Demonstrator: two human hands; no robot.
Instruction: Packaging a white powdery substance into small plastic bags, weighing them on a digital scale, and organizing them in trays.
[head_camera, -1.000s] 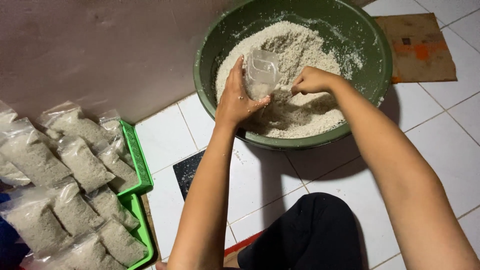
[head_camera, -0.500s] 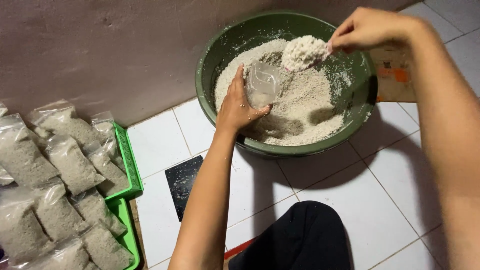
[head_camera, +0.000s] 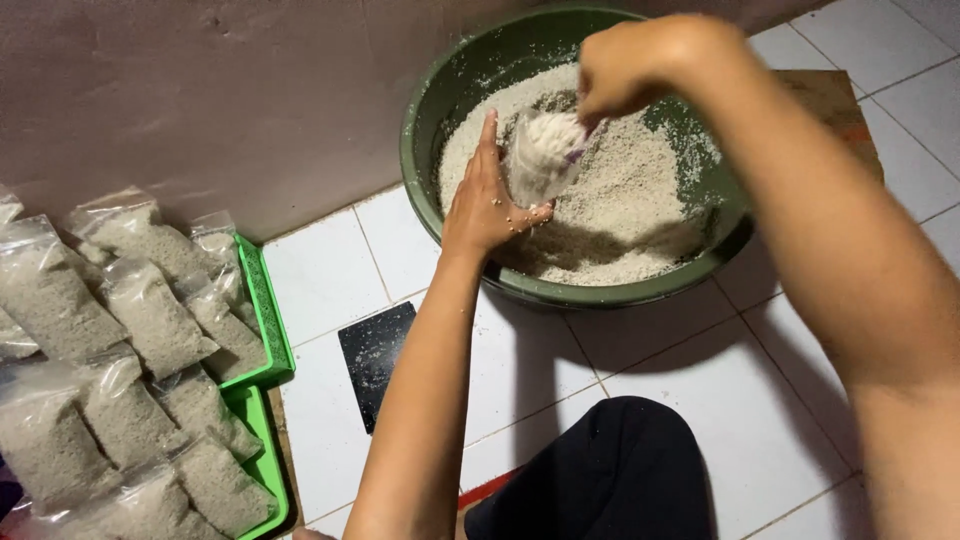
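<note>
A big green basin on the tiled floor holds a heap of pale grain. My left hand holds a small clear plastic bag upright over the basin's near side. My right hand is above the bag's mouth, gripping a small scoop tipped into it; the scoop is mostly hidden by the hand and by grain. The bag looks partly filled with grain.
Several filled clear bags of grain lie stacked on green trays at the left. A small black flat scale sits on the white tiles. A brown wall runs behind. My dark-clothed knee is at the bottom.
My right hand dug into the grain, lifted a heaped scoop above the basin, then came down to the bag's mouth. The left hand kept holding the bag in place.
</note>
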